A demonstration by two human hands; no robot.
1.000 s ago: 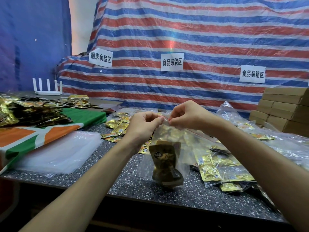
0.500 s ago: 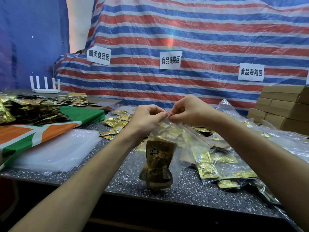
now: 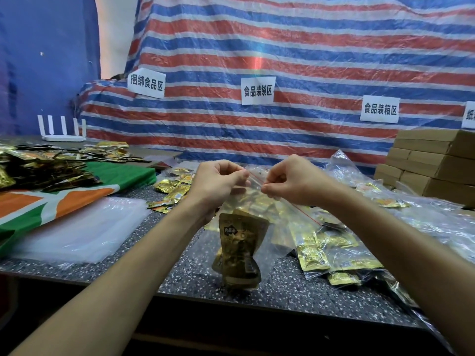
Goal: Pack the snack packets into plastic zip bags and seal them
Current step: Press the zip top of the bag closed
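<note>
The left hand [image 3: 218,183] and the right hand [image 3: 290,183] each pinch the red-lined top strip of a clear zip bag [image 3: 268,242], thumbs and curled fingers closed tight on it, close together but apart. The bag hangs upright with its bottom down at the speckled table [image 3: 195,268], and a dark gold snack packet [image 3: 240,250] stands inside it at the bottom. To the bag's left lies a flat stack of empty clear bags [image 3: 79,232], behind it on the left loose gold packets [image 3: 174,191], just to its right filled bags [image 3: 334,250], and farther right cardboard boxes [image 3: 431,163].
</note>
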